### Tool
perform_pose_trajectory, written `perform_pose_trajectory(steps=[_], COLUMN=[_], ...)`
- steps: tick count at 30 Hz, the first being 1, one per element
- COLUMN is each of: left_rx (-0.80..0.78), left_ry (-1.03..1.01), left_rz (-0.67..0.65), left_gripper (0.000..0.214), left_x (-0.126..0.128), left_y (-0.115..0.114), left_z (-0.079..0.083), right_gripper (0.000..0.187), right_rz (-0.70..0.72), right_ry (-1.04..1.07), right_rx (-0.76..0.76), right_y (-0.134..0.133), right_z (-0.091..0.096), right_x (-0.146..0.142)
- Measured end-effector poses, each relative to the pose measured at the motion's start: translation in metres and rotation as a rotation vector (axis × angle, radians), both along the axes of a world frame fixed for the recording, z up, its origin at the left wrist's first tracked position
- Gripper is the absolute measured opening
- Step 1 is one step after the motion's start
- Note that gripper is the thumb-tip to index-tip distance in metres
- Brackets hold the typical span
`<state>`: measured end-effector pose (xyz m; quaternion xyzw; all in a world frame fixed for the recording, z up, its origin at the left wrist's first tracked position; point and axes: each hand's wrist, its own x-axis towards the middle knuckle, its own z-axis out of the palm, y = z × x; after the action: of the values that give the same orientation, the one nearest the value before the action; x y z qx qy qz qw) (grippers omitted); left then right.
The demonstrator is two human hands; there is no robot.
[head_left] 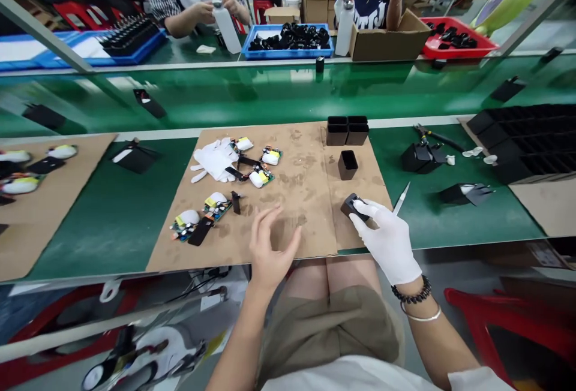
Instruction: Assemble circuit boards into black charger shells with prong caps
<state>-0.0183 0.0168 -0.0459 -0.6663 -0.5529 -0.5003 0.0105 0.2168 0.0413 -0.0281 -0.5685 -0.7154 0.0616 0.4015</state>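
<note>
White shirt [333,376] nearest, worker's lap [328,325] beyond. Clock from lap: bare left hand [270,247] at eleven, thumb and fingers spread, curved over cardboard [310,187]. Gloved right hand [387,238] at one, thumb and finger pinching black case [348,204] at twelve. Open black box [348,171] stands beyond. Circuit boards [185,226] at ten; white pen-like tool [401,199] beside right hand.

Green desk [117,211], cardboard sheet [310,187] mid-span. Right of sheet: pliers [443,139], black boxes [423,158], white pointed stick [402,199]. Left: dark box [135,157].
</note>
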Motion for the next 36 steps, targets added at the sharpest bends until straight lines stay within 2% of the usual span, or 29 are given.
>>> perform_pose_trajectory(steps=[5, 10, 15, 18, 22, 25, 27, 30, 33, 36], left_rx=[-0.029, -0.051, -0.063, -0.080, -0.093, -0.111, -0.114, -0.112, -0.110, -0.101], left_ry=[-0.033, -0.089, -0.140, -0.176, -0.185, -0.203, -0.239, -0.272, -0.259, -0.269], left_rz=[0.066, 0.047, 0.059, 0.052, 0.041, 0.046, 0.054, 0.052, 0.051, 0.057], left_gripper=[0.032, 0.029, 0.028, 0.027, 0.026, 0.024, 0.023, 0.020, 0.017, 0.016], left_x=[-0.013, -0.015, -0.016, -0.016, -0.015, -0.016, -0.017, -0.016, -0.016, -0.017], left_y=[-0.002, 0.000, 0.000, 0.000, 0.000, -0.001, -0.001, -0.001, 0.001, 0.000], left_z=[-0.009, -0.010, -0.014, -0.014, -0.014, -0.015, -0.016, -0.016, -0.016, -0.018], right_gripper=[0.023, 0.021, 0.017, 0.017, 0.022, 0.021, 0.020, 0.015, 0.025, 0.034], right_rz=[-0.081, -0.048, -0.031, -0.020, -0.010, -0.007, -0.060, -0.095, -0.091, -0.037], right_ry=[0.046, 0.044, 0.005, -0.094, -0.258, -0.260, -0.178, 0.160, 0.458, 0.719], right_rx=[0.069, -0.081, -0.159, -0.191, -0.156, -0.093, -0.095, -0.227, -0.287, -0.325], right_y=[-0.002, 0.005, 0.006, 0.006, 0.007, 0.007, 0.008, 0.012, 0.018, 0.017], right_z=[0.005, -0.003, 0.012, 0.018, 0.019, 0.019, 0.019, 0.015, 0.014, 0.021], right_x=[0.008, 0.014, 0.017, 0.017, 0.019, 0.020, 0.021, 0.023, 0.026, 0.025])
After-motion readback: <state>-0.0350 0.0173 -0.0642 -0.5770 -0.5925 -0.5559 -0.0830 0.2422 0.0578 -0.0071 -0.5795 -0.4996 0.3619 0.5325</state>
